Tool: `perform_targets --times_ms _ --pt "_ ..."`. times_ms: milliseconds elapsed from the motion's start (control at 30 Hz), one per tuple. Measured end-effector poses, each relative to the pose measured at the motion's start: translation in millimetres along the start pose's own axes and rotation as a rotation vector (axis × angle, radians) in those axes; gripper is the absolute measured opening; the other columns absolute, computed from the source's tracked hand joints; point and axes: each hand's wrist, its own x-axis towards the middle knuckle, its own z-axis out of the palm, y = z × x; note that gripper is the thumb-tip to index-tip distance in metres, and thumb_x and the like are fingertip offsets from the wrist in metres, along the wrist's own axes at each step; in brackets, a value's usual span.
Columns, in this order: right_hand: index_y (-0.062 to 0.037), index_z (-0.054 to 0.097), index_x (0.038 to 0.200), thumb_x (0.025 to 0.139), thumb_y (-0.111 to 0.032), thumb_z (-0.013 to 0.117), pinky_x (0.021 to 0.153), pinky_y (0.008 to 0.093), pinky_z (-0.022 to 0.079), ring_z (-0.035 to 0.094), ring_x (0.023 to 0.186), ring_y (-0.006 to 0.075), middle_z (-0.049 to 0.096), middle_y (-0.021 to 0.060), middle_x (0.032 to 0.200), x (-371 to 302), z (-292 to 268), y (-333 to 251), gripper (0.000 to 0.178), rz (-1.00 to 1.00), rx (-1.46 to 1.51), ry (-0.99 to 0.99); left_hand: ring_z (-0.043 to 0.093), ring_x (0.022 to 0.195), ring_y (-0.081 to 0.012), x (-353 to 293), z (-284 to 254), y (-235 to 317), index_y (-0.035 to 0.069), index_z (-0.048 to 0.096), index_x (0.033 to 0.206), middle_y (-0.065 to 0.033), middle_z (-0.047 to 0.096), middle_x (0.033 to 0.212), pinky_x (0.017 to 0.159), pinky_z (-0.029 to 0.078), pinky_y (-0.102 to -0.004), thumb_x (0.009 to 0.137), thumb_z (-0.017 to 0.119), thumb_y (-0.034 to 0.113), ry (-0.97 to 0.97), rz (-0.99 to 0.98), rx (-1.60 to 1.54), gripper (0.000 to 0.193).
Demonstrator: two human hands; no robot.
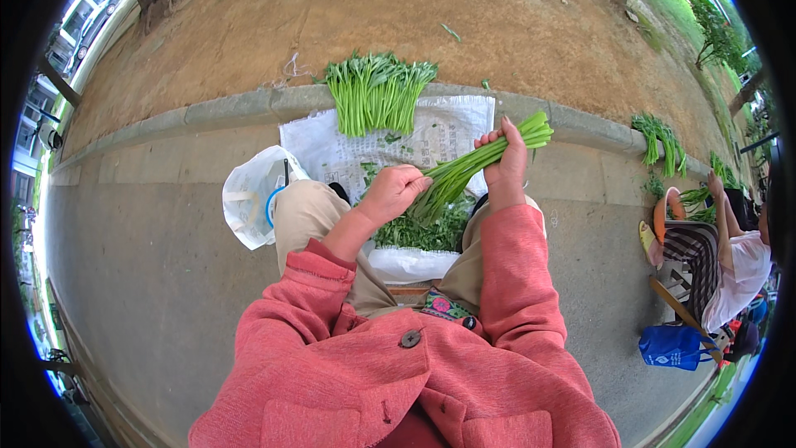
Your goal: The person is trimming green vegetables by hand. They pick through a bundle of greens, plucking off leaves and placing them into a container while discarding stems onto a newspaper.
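A bunch of long-stemmed leafy greens point(464, 168) lies slanted in my right hand point(507, 170), whose fingers and thumb are wrapped round the stems near their cut ends. My left hand point(391, 197) is closed in a pinch at the lower left edge of that bunch; whatever is between its fingertips is too small to make out. Below both hands, a loose heap of leaves point(423, 231) rests between my knees on a white woven sack point(311, 139). Farther off, a neat row of greens point(373, 99) is laid on the sack's far edge, leaves pointing away.
A white bag point(249, 199) stands open by my left knee. Along the far side runs a stone kerb point(580, 126) with bare soil beyond. At the right a seated person point(738, 265) handles greens beside a blue bag point(670, 347); more greens point(659, 143) lie by the kerb.
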Motion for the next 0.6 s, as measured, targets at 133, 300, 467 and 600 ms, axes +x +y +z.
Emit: perform_targets --times_ms 133,300,467,600 --pt "-0.0107 0.044 0.065 0.083 -0.021 0.057 0.059 0.0371 0.046 0.048 0.054 0.0197 0.047 0.0040 0.057 7 -9 -2 0.024 -0.042 0.093 0.069 0.053 0.058 -0.0190 0 -6 10 0.000 0.063 0.078 -0.0079 0.054 0.063 0.056 0.042 -0.0288 0.083 0.060 0.011 0.239 0.079 -0.085 0.012" --pt "-0.0112 0.043 0.065 0.082 -0.022 0.057 0.060 0.0367 0.046 0.048 0.055 0.0193 0.047 0.0040 0.057 9 -9 -13 0.025 -0.079 0.129 0.081 0.057 0.064 -0.0270 3 -35 59 0.002 0.064 0.084 -0.0070 0.058 0.073 0.064 0.047 -0.0348 0.069 0.068 0.006 0.465 0.263 0.197 0.016" --pt "-0.0110 0.044 0.065 0.082 -0.022 0.058 0.061 0.0371 0.046 0.048 0.055 0.0191 0.047 0.0039 0.057 9 -11 -10 0.025 -0.088 0.097 0.056 0.060 0.076 -0.0281 -29 -88 152 0.004 0.061 0.079 -0.0099 0.060 0.081 0.075 0.048 -0.0460 0.070 0.059 0.001 0.120 0.682 0.028 0.010" --pt "-0.0112 0.045 0.065 0.082 -0.023 0.058 0.061 0.0376 0.046 0.049 0.055 0.0190 0.048 0.0032 0.057 12 -14 -11 0.024 -0.076 0.107 0.039 0.057 0.069 -0.0218 -37 -101 224 0.003 0.057 0.076 -0.0080 0.056 0.081 0.065 0.049 -0.0413 0.073 0.062 0.017 0.056 1.032 -0.135 0.015"
